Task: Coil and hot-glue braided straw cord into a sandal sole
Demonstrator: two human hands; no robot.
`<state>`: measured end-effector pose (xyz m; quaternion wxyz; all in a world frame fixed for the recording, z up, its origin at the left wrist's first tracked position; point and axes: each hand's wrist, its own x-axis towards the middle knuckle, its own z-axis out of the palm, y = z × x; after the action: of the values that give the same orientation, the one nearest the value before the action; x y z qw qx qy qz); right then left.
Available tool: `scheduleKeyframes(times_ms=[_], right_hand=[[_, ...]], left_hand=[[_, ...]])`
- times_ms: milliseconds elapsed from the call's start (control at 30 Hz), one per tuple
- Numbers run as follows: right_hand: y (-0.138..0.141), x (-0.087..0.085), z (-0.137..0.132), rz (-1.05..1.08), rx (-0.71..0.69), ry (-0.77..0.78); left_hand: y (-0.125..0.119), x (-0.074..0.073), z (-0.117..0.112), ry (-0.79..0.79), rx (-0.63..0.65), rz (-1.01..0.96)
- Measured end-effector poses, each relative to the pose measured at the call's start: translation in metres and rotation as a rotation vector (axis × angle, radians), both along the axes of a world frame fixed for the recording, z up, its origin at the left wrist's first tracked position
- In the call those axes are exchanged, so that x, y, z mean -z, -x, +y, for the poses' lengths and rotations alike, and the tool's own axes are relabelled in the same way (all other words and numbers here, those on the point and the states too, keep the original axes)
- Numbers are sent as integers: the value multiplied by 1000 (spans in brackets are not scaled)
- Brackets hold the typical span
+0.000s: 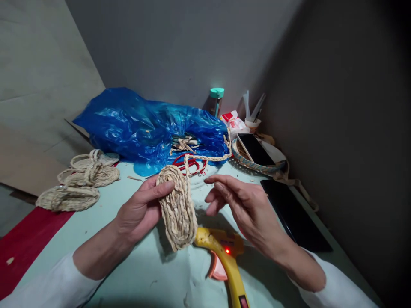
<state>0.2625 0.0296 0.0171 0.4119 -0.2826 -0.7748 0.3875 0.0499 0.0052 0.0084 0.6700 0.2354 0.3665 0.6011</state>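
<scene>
My left hand (144, 203) grips a braided straw sole (178, 214), an oval of coiled plait, with the thumb across its face and the fingers behind. From the sole's top edge a loose straw braid (207, 158) runs up and right toward a blue plastic bag. To the right of the sole, apart from it, my right hand (245, 205) is raised with nothing in it, fingers apart and slightly bent. Below the hands lies a yellow glue gun (221, 244) with an orange trigger and a lit red light.
Several woven straw sandals (75, 182) sit at the left. The blue plastic bag (138, 128) holding straw lies at the back. A phone (255, 149) rests on a round basket at the back right, near a black tablet-like slab (295, 216). A teal-lidded jar (217, 100) stands by the wall.
</scene>
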Motion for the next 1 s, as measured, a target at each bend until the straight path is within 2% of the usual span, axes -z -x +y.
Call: scheduleKeyframes(times_ms=[133, 333, 500, 567, 700, 767, 900, 1000], right_hand=[[2, 2, 0, 8, -49, 4], [4, -2, 0, -94, 30, 157], [6, -4, -2, -116, -16, 198], [5, -5, -1, -108, 32, 165], [-2, -8, 6, 30, 186, 93], [-6, -9, 12, 115, 218, 89], [-17, -11, 14, 253, 238, 105], [-31, -16, 2, 272, 332, 32]], left_hand=[[-3, -1, -2, -13, -13, 21], [-6, -3, -3, -29, -80, 67], [-7, -4, -2, -25, -108, 73], [-7, -5, 0, -5, -139, 64], [-4, -8, 7, 130, -329, 10], [-1, -10, 11, 181, -384, 8], [4, -15, 15, 215, -403, 20], [7, -19, 15, 202, -396, 34]])
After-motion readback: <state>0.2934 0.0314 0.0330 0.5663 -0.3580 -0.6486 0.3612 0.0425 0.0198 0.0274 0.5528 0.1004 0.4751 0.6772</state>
